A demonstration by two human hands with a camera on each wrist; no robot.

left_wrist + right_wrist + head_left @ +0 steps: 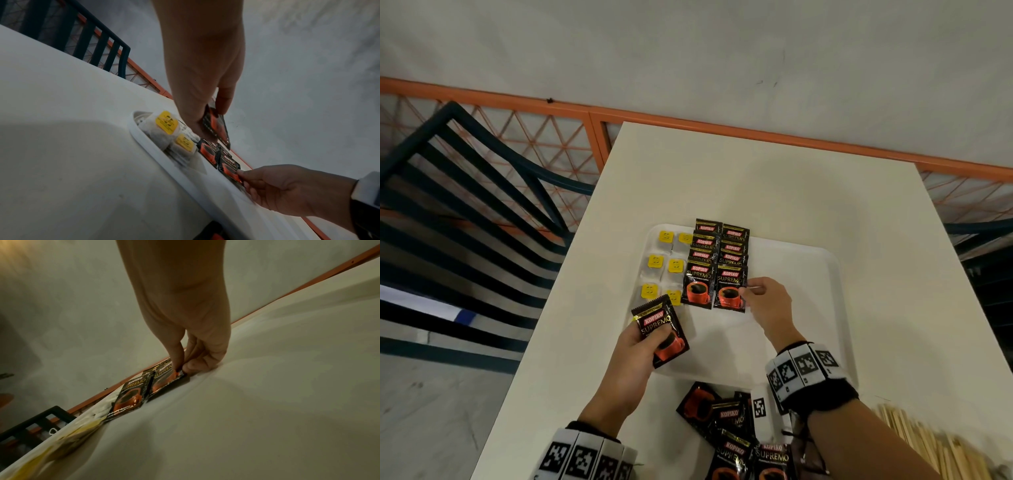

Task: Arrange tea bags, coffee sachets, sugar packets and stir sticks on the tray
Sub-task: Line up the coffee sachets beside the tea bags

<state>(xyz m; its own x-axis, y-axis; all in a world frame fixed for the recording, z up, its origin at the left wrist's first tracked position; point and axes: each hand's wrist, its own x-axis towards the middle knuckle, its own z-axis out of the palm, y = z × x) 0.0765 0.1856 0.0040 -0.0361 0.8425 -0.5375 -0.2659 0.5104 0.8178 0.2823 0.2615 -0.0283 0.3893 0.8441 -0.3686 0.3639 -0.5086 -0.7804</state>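
White tray, left hand gripping sachet; right hand pinching nearest sachet

Your forearms are bare down to the wrists, and both hands are bare, with no gloves or rings showing. Around your right wrist you wear a black fabric cuff topped by a ring of white blocks, each printed with a square black-and-white coded marker. Your left wrist carries the same kit: white blocks with black pixel patterns set side by side over a dark band.
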